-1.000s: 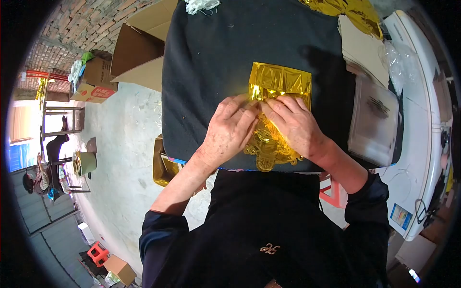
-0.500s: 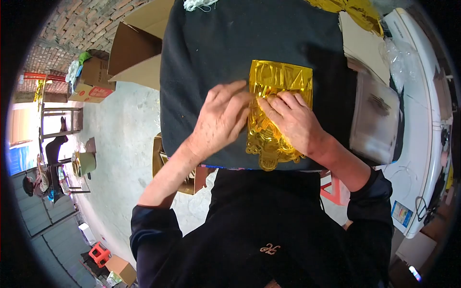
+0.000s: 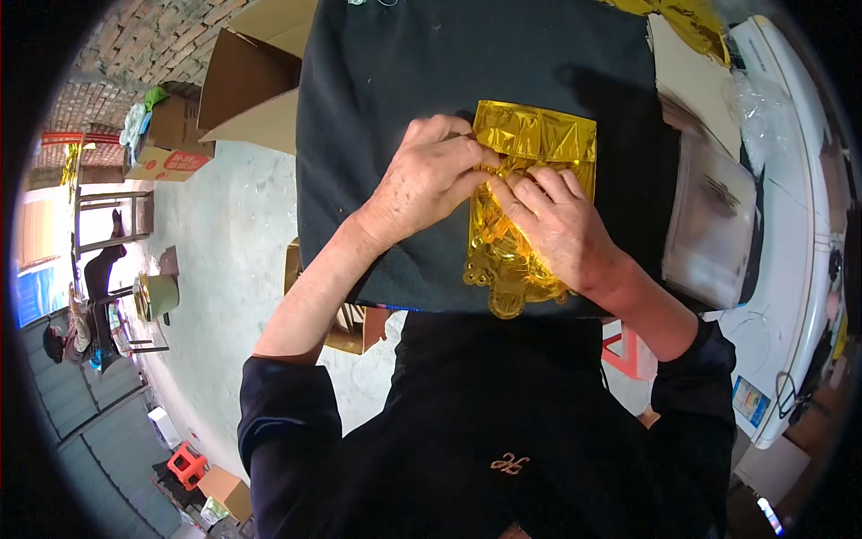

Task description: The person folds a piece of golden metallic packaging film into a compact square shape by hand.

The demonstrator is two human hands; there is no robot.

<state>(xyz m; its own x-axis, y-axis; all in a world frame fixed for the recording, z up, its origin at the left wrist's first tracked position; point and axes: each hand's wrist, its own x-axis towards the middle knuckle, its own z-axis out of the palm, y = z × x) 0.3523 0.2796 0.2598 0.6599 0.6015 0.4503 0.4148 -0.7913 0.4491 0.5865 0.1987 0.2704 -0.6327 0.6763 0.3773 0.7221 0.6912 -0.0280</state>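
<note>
A shiny gold foil piece (image 3: 512,211) lies on a black cloth-covered surface. Its upper part (image 3: 539,130) is a flat, creased rectangle; the lower part has loose, cut-out shapes and a rounded tab (image 3: 507,301). My left hand (image 3: 431,175) is at the foil's left edge, thumb and fingertips pinched together on it. My right hand (image 3: 561,225) rests on the foil's middle and right side, its fingers somewhat bent and apart, pressing down. The fingertips of both hands nearly meet. What lies beneath my right palm is hidden.
The black cloth (image 3: 395,81) covers the work surface. A clear plastic packet (image 3: 714,216) and cardboard (image 3: 691,90) lie at its right, beside a white appliance-like body (image 3: 795,180). More gold foil (image 3: 696,22) is at the top right. An open cardboard box (image 3: 247,85) stands at the left.
My left hand has moved up and right onto the foil's edge, and its fingers have closed there. My right hand stays on the foil. The view has shifted slightly.
</note>
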